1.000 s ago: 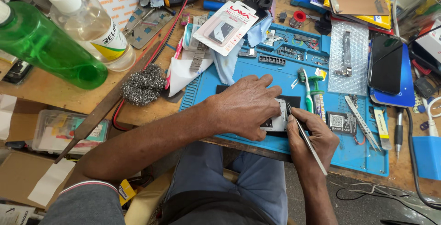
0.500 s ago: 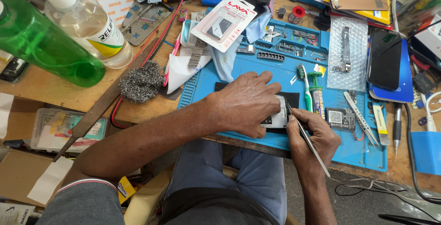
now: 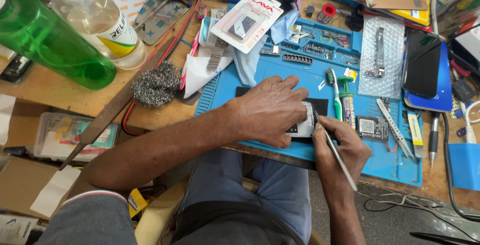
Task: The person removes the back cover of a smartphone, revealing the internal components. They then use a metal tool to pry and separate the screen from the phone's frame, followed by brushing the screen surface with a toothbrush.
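Blue silicone work mat [image 3: 305, 70] covers the middle of the wooden bench [image 3: 50, 95], and it is the biggest thing under my hands. Next in size, at the far left, a green plastic bottle [image 3: 47, 40] lies tilted beside a clear pump bottle [image 3: 102, 22], with a ball of steel wool [image 3: 156, 84] just below them. A dark phone [image 3: 421, 64] rests on a blue case at the right edge of the mat.

My left hand [image 3: 270, 110] lies flat, palm down, fingers spread and pressing on an opened phone [image 3: 307, 120] that sits on the mat's near edge; most of the device is hidden under the hand, only its pale inner frame and a dark corner showing. My right hand [image 3: 342, 145] is closed in a pen-like pinch around thin metal tweezers [image 3: 336, 152], whose tip touches the opened phone's right side just beside my left fingertips.

A green-handled toothbrush [image 3: 334, 92] stands just beyond the right hand, and a small circuit board [image 3: 371, 127] lies near it to the right.
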`<move>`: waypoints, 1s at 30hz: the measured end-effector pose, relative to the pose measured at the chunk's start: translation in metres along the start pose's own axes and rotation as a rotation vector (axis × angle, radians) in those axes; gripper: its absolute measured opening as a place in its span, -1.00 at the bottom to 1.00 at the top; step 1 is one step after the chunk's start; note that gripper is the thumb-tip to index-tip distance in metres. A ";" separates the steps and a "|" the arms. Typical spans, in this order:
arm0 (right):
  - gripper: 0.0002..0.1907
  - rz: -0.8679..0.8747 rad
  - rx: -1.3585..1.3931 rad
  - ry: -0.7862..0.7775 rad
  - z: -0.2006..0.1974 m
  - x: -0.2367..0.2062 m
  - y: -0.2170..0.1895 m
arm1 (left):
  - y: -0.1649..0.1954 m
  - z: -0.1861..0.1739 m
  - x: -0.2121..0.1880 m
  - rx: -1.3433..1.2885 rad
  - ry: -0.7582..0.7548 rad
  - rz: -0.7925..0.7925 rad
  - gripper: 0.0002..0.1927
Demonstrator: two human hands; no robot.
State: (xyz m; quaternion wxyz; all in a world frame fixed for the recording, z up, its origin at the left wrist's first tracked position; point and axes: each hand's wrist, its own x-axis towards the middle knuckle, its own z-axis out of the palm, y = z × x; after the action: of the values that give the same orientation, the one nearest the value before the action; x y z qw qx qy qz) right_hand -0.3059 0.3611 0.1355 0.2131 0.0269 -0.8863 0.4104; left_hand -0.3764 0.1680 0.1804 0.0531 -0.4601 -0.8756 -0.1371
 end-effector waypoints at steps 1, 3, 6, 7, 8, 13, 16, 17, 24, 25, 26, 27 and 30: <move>-0.79 -0.018 0.015 0.013 0.000 -0.001 0.000 | -0.001 0.000 0.000 0.001 0.012 0.009 -0.66; -0.79 -0.017 0.041 0.018 0.001 -0.003 0.002 | 0.000 0.001 -0.001 -0.007 0.037 0.008 -0.65; -0.79 0.037 0.068 0.021 0.002 -0.004 0.005 | 0.000 0.002 -0.002 -0.013 0.009 -0.001 -0.66; -0.78 0.041 0.070 0.020 0.003 -0.004 0.006 | -0.001 0.002 -0.002 -0.012 0.011 0.004 -0.65; -0.78 0.045 0.074 0.016 0.003 -0.005 0.007 | -0.001 0.002 -0.002 -0.010 0.013 0.005 -0.64; -0.79 0.019 0.064 0.013 0.005 -0.004 0.009 | -0.001 0.001 -0.002 -0.002 0.008 0.003 -0.62; -0.78 -0.012 0.064 0.007 0.005 -0.003 0.008 | 0.000 0.001 -0.001 0.002 0.006 0.005 -0.62; -0.78 -0.030 0.064 0.007 0.005 -0.002 0.008 | 0.001 0.001 -0.001 0.005 0.001 0.003 -0.63; -0.80 -0.025 0.037 0.021 0.004 -0.003 0.003 | 0.002 0.001 -0.003 -0.007 0.021 0.000 -0.66; -0.80 -0.020 0.036 0.018 0.004 -0.003 0.002 | 0.002 0.001 -0.003 -0.003 0.019 0.001 -0.67; -0.80 -0.013 0.035 0.016 0.004 -0.002 0.002 | 0.001 0.001 -0.003 0.001 0.015 0.003 -0.67; -0.80 -0.019 0.024 0.015 0.003 -0.002 0.002 | 0.001 0.002 -0.003 0.002 0.009 0.008 -0.67; -0.80 -0.022 0.004 0.026 0.003 -0.001 0.003 | 0.001 0.003 -0.004 0.000 0.085 0.025 -0.65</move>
State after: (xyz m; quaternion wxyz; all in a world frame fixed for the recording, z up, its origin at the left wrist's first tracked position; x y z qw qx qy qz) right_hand -0.3063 0.3602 0.1312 0.2289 0.0318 -0.8824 0.4099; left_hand -0.3733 0.1659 0.1764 0.0922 -0.4649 -0.8667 -0.1558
